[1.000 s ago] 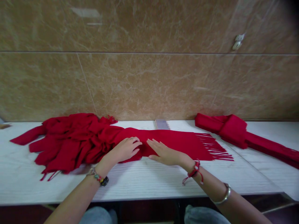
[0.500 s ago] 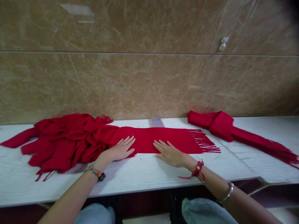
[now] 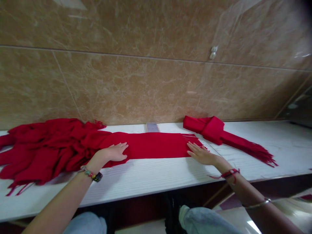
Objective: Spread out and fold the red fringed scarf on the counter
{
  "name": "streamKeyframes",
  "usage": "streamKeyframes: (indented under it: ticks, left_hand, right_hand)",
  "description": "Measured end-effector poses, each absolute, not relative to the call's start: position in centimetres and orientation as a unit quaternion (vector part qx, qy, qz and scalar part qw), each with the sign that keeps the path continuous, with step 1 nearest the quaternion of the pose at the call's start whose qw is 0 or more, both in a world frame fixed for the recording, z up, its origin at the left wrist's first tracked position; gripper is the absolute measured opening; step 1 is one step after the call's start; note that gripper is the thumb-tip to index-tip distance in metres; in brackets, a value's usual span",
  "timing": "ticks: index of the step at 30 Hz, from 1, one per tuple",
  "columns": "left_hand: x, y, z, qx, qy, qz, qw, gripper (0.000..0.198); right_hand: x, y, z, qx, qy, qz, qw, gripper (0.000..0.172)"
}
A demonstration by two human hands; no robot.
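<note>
Two hands sweep apart along the red scarf (image 3: 156, 145)

A second ago they nearly touched at mid-scarf; now the left hand (image 3: 114, 152) sits by the crumpled red heap (image 3: 44, 149) and the right hand (image 3: 201, 153) has run out to the fringe (image 3: 192, 138). Each grip is wide, palms flat, holding nothing. Between them the scarf lies smooth on the counter (image 3: 151, 177), near the wall.

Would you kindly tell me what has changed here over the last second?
The right hand slid along the flat scarf from its middle to the fringed end, away from the left hand. Both palms remain flat, gripping nothing. The scarf pile and knotted scarf lie unchanged.
</note>
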State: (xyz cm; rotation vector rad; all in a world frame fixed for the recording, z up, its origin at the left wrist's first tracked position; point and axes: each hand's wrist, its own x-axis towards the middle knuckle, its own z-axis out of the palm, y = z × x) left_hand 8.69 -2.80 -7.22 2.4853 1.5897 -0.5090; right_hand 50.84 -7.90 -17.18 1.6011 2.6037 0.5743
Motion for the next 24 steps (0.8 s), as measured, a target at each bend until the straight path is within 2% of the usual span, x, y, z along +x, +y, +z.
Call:
streamKeyframes:
  ticks: [3, 8, 12, 15, 20, 24]
  left_hand:
    - [10.8, -3.1, -6.7, 0.821, 0.543, -0.175, 0.023, 0.062]
    - [15.5, -3.3, -7.4, 0.884, 0.459, -0.085, -0.031, 0.060]
    - [19.1, -3.0, -9.3, 0.908, 0.416, 0.001, -0.046, 0.063]
    - [19.8, -1.9, -10.9, 0.896, 0.438, 0.051, -0.051, 0.067]
    - [17.2, 1.2, -13.0, 0.832, 0.555, 0.017, 0.015, 0.082]
    - [15.8, 2.5, -13.5, 0.817, 0.573, -0.024, 0.057, 0.087]
  right_hand:
    - [49.5, -7.0, -14.8, 0.532, 0.829, 0.174, 0.012, 0.036]
    - [42.5, -5.0, -11.1, 0.600, 0.793, 0.089, -0.059, 0.041]
    - [37.3, -4.2, -10.4, 0.602, 0.794, 0.024, -0.085, 0.054]
    - [35.8, -3.5, -11.2, 0.621, 0.779, -0.017, -0.087, 0.062]
    - [37.6, -2.3, -13.4, 0.650, 0.756, -0.066, -0.047, 0.068]
    - [41.0, -2.2, -14.1, 0.661, 0.748, -0.051, -0.019, 0.065]
